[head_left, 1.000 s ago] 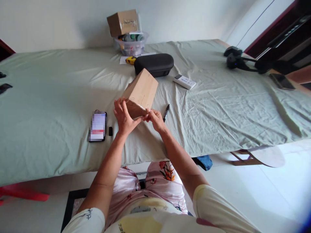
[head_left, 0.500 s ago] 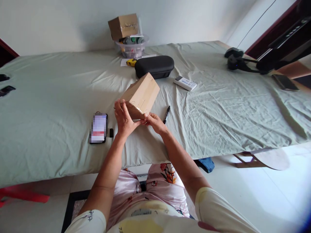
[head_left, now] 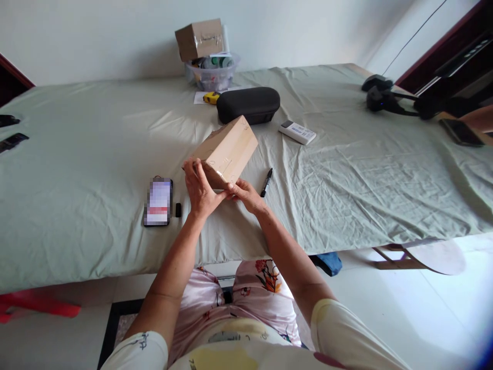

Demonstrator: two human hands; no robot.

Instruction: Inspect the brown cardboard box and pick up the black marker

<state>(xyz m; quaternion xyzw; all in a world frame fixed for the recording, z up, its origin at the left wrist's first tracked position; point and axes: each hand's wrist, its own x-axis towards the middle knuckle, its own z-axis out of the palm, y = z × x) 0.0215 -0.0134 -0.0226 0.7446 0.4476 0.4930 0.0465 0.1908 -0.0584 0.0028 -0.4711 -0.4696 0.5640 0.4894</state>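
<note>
A brown cardboard box (head_left: pixel 234 149) is tilted on the green cloth, its near end between my two hands. My left hand (head_left: pixel 199 187) grips the left side of that end, fingers spread over the edge and thumb reaching along the bottom. At the near right corner, my right hand (head_left: pixel 246 195) pinches the box, thumb on top and its other fingers partly hidden below. Clear tape shines along the box's near edge. Just right of my right hand lies a black marker pen (head_left: pixel 266 182). A phone (head_left: pixel 158 201) and a small black piece (head_left: pixel 178 210) lie left of my left forearm.
Behind the box stand a black hard case (head_left: pixel 248 104), a yellow tape measure (head_left: pixel 211 97) and a plastic basket (head_left: pixel 211 77) with another carton (head_left: pixel 199 39) on top. A white device (head_left: pixel 297 132) lies to the right. Black headphones (head_left: pixel 393 103) and another person's arm (head_left: pixel 479 119) are at far right.
The whole view has shifted slightly, moving the scene a little to the right. Both hands keep their hold on the box. At the far right, the other person's arm has drawn back rightward.
</note>
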